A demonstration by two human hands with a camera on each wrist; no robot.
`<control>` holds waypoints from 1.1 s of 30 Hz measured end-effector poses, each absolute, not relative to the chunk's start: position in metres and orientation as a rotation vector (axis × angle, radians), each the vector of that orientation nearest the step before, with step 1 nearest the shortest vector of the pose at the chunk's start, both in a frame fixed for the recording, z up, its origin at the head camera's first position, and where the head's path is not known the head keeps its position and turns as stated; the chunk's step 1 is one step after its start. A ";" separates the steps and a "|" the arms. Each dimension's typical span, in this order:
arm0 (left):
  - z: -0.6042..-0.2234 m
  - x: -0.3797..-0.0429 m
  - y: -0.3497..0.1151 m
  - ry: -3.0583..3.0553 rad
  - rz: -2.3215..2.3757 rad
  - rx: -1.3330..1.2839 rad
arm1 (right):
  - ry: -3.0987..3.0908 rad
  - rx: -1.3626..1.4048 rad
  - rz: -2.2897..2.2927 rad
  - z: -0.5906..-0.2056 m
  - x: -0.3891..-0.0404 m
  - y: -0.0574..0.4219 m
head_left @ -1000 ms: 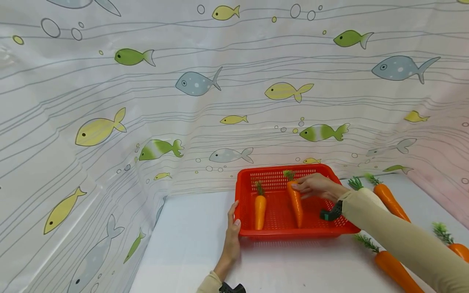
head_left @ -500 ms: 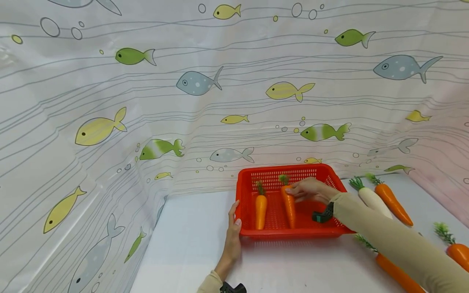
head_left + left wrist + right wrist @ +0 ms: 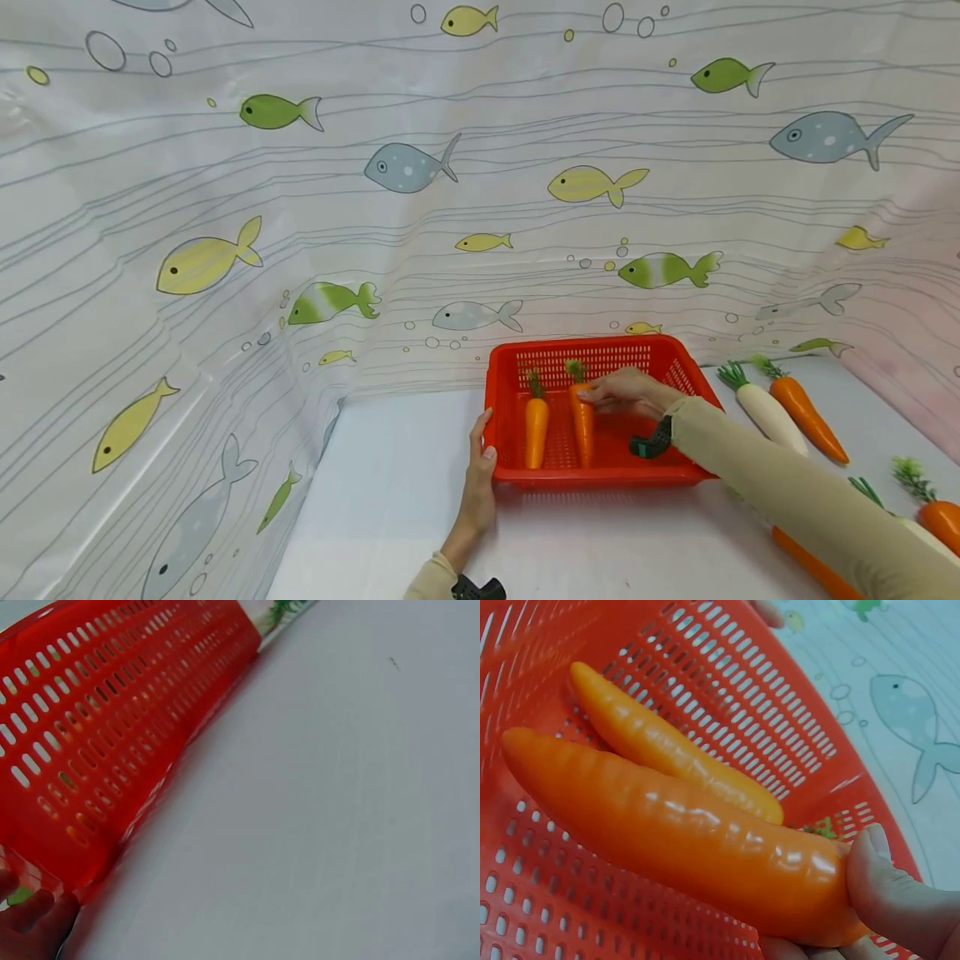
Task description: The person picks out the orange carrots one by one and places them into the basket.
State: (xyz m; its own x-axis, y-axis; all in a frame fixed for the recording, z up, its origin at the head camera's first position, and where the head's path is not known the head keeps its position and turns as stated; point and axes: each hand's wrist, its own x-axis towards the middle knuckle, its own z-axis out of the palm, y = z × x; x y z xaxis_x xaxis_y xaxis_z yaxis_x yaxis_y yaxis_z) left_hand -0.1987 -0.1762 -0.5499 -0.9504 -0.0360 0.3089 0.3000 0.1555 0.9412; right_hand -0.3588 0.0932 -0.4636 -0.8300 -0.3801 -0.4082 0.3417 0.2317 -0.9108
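A red plastic basket (image 3: 603, 477) with slotted walls stands on the white table. My left hand (image 3: 477, 492) holds its left near corner, thumb at the rim and fingers along the outer wall; the fingertips show at that corner in the left wrist view. Inside the basket, my right hand (image 3: 632, 389) pinches an orange carrot (image 3: 682, 832) near its leafy end, thumb on top and fingers beneath. Its tip points toward the near wall. Beside it on the left lies a second carrot (image 3: 536, 432), green leaves toward the back.
To the right of the basket lie a white radish (image 3: 772, 417) and a carrot (image 3: 806, 417). Nearer, another carrot (image 3: 941, 521), a partly covered radish (image 3: 926, 533) and a carrot (image 3: 813, 567) lie around my right sleeve. A fish-patterned sheet (image 3: 405, 250) hangs behind.
My right hand has moved left and lower in the basket with its carrot, bringing it closer alongside the other one. The left hand keeps its place at the basket's corner.
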 end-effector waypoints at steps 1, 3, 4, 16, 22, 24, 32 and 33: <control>-0.550 -0.199 -0.176 -2.172 -1.877 -0.254 | 1.952 -0.026 -1.644 -0.464 -0.358 0.092; -0.549 -0.198 -0.176 -2.169 -1.891 -0.252 | 1.965 -0.018 -1.627 -0.465 -0.357 0.091; -0.549 -0.197 -0.175 -2.169 -1.897 -0.249 | 1.973 -0.017 -1.616 -0.466 -0.357 0.090; -0.547 -0.198 -0.176 -2.198 -1.875 -0.240 | 2.010 -0.052 -1.585 -0.473 -0.357 0.080; -0.547 -0.197 -0.176 -2.203 -1.900 -0.225 | 2.014 -0.077 -1.566 -0.475 -0.360 0.073; -0.546 -0.197 -0.176 -2.205 -1.895 -0.220 | 2.020 -0.086 -1.556 -0.475 -0.361 0.071; -0.542 -0.196 -0.176 -2.203 -1.899 -0.222 | 2.014 -0.112 -1.538 -0.478 -0.366 0.064; -0.542 -0.196 -0.176 -2.202 -1.897 -0.225 | 2.016 -0.115 -1.533 -0.479 -0.367 0.063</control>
